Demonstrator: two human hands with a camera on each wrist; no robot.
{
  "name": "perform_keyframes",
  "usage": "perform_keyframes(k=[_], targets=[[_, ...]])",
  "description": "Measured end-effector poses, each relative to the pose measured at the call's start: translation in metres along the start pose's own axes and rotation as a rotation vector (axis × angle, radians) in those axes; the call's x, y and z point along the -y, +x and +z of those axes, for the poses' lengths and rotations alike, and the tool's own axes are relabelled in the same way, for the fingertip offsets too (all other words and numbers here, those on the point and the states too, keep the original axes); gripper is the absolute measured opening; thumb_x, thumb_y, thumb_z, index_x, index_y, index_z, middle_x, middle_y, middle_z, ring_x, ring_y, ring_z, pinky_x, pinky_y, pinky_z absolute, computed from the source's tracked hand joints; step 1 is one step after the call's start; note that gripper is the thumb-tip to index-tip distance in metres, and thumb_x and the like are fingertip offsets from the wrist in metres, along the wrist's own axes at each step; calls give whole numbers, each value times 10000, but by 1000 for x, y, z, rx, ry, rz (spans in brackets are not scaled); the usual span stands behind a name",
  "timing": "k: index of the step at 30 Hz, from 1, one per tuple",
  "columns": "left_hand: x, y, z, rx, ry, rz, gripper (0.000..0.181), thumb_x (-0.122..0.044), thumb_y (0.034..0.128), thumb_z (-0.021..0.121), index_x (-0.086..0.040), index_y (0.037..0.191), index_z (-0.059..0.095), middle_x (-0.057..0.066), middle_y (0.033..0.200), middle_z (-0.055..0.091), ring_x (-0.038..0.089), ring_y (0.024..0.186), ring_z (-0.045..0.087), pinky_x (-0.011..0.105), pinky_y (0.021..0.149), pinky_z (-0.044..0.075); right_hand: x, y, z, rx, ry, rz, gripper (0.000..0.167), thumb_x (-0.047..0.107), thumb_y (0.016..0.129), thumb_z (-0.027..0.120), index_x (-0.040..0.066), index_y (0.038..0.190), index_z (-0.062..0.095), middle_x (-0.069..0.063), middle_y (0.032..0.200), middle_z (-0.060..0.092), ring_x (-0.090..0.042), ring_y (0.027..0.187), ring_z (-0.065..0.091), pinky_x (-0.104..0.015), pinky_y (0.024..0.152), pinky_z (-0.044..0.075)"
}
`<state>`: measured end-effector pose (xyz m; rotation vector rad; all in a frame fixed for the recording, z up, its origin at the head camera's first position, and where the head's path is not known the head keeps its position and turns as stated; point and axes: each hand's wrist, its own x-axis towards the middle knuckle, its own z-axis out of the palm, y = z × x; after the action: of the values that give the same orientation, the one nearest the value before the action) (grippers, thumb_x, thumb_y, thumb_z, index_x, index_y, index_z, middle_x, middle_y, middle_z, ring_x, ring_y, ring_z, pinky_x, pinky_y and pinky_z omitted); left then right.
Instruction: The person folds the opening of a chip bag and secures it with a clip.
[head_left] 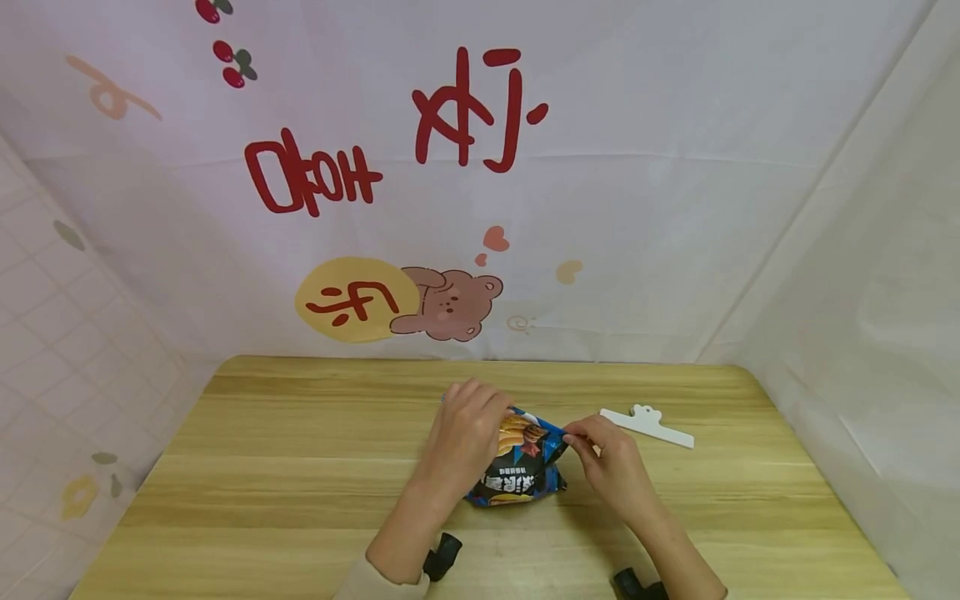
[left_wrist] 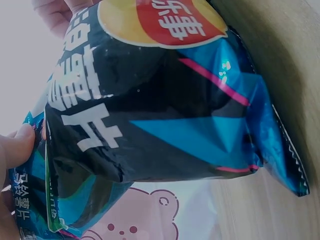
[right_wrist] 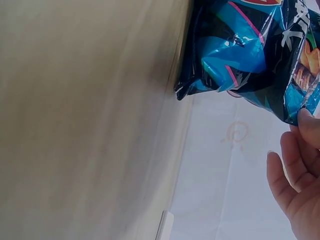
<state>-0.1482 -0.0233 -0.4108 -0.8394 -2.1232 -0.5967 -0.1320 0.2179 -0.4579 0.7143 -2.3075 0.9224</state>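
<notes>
A dark blue and black bag of potato chips stands on the table between the two hands, its top edge folded over. My left hand grips the left part of the fold, covering that side of the bag in the head view. In the left wrist view, the left thumb presses on the fold of the chip bag. At the other end, my right hand pinches the right corner of the fold between thumb and fingers. The right wrist view shows that hand at the bag's corner, its other fingers loosely bent.
A white clip with a long flat bar lies on the wooden table, right of the bag and beyond the right hand. Behind the table hangs a white printed cloth. Black camera mounts sit at the wrists.
</notes>
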Motion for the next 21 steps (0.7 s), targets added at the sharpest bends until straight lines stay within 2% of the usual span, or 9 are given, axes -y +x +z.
perform_keyframes(k=[7, 13, 16, 21], targets=[[0, 0, 1, -3, 30, -3, 84, -57, 867, 848, -80, 916, 784, 33, 888, 754, 219, 809, 651, 333, 692, 465, 1, 1, -2, 3, -10, 3, 260, -165, 796, 806, 64, 904, 749, 31, 859, 704, -67, 751, 612, -139, 677, 461], [-2, 1, -1, 22, 19, -12, 74, -52, 880, 839, -77, 920, 782, 33, 899, 753, 212, 817, 640, 322, 686, 436, 4, 1, -1, 32, -44, 57, 251, -100, 823, 825, 115, 936, 761, 78, 876, 703, -62, 788, 621, -293, 606, 518], [-3, 1, -2, 25, 16, -14, 86, -53, 872, 847, -77, 924, 784, 33, 899, 750, 214, 818, 637, 324, 687, 433, 6, 2, -4, 47, -47, 77, 227, -59, 850, 822, 133, 955, 761, 100, 892, 699, -66, 810, 626, -327, 621, 530], [-3, 0, -1, 31, 0, -22, 72, -64, 886, 836, -77, 936, 786, 28, 903, 748, 209, 823, 635, 324, 691, 431, 3, 5, -12, 37, -98, 31, 186, -8, 869, 821, 112, 998, 761, 45, 930, 723, -137, 837, 675, -346, 682, 553]])
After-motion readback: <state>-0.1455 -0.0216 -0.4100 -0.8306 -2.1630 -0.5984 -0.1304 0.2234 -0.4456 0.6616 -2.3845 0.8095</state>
